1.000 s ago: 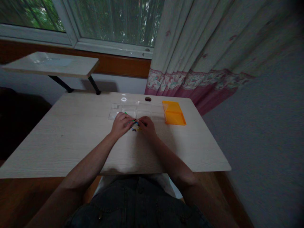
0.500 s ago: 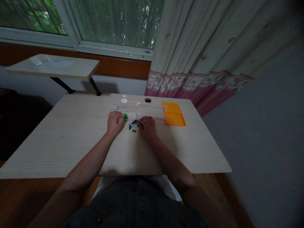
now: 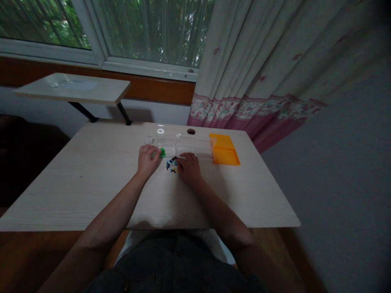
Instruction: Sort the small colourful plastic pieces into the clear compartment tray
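A small pile of tiny coloured pieces [image 3: 172, 164], blue, black and yellow, lies on the pale wooden table [image 3: 91, 175]. My right hand [image 3: 189, 167] rests just right of the pile, fingers curled with the tips at its edge. My left hand [image 3: 147, 158] is closed beside a clear plastic compartment tray [image 3: 177, 142], its fingertips at some green pieces [image 3: 163, 152] in the tray's near left cell. Whether the fingers still hold a piece is too small to see.
An orange plastic lid or tray [image 3: 224, 149] lies right of the clear one. A round cable hole [image 3: 191, 131] is in the table's far edge. A smaller side table [image 3: 73, 87] stands behind, under the window. A patterned curtain [image 3: 259, 73] hangs at the right.
My left hand left the pile and moved left and up to the tray's near left cell, where green pieces now show. My right hand stayed at the pile.
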A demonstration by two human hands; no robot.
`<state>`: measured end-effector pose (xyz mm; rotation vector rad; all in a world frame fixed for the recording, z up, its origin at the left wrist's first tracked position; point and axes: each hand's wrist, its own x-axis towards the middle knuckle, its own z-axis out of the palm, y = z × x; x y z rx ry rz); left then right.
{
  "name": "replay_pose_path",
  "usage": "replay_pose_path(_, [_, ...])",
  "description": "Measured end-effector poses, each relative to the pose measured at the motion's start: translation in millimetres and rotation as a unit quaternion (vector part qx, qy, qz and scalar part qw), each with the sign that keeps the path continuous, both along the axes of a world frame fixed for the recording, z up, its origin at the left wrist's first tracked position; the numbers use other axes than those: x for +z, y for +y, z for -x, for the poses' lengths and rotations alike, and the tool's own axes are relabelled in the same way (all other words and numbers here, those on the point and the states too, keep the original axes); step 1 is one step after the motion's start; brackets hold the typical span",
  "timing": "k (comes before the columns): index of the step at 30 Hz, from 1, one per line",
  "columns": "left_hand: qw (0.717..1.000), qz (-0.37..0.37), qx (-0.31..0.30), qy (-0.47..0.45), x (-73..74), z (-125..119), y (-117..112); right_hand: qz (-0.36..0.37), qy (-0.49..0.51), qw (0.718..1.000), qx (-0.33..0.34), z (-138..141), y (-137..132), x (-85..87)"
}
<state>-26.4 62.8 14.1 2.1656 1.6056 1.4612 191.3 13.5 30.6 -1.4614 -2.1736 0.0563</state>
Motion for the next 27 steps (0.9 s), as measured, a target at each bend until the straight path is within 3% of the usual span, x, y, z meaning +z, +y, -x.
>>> replay_pose_path(27, [1.000,0.007,0.009,0.023,-4.8,4.0,1.2,-0.010,-0.028,1.000,-0.003,4.1,0.2,0.3])
